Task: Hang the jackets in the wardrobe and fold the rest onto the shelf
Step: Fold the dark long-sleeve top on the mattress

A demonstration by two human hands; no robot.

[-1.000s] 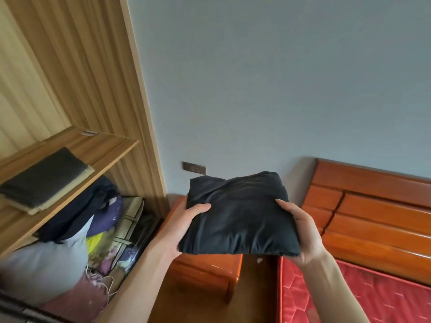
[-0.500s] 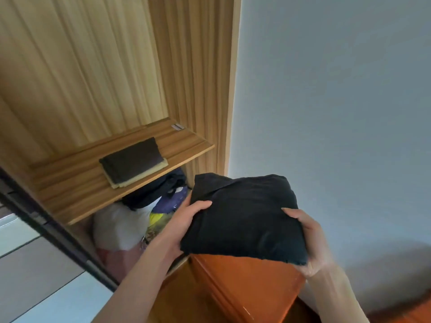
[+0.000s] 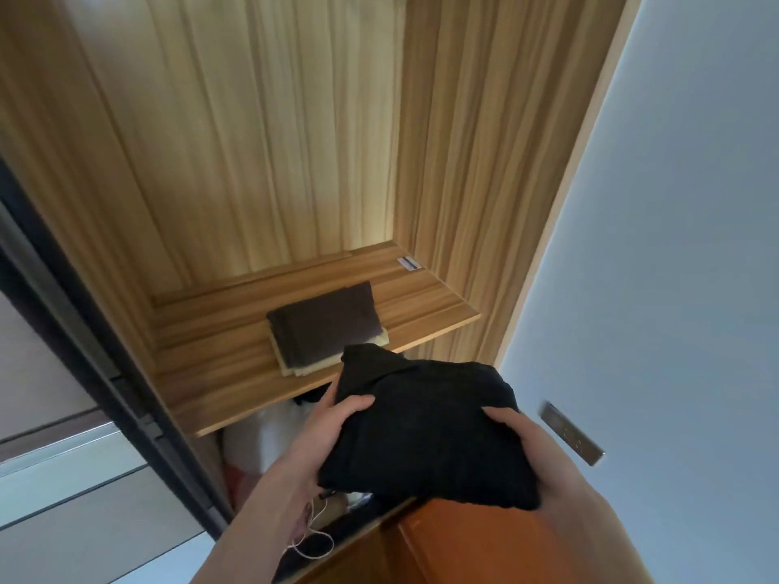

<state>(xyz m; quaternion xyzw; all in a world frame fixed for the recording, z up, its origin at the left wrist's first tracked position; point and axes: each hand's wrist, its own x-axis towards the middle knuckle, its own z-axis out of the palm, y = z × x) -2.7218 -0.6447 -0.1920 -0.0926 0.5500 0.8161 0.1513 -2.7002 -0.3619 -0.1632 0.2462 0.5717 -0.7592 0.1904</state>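
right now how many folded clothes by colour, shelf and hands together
black: 1, the bundle held by left hand and right hand
brown: 1, top of the shelf stack
cream: 1, under it
total: 3

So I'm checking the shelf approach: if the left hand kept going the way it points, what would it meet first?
Probably the brown folded cloth on the shelf, though depth is unclear; the left hand holds the black garment.

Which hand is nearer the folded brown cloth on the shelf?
Left. The left hand grips the folded black garment just below the folded brown cloth; the right hand holds its far side.
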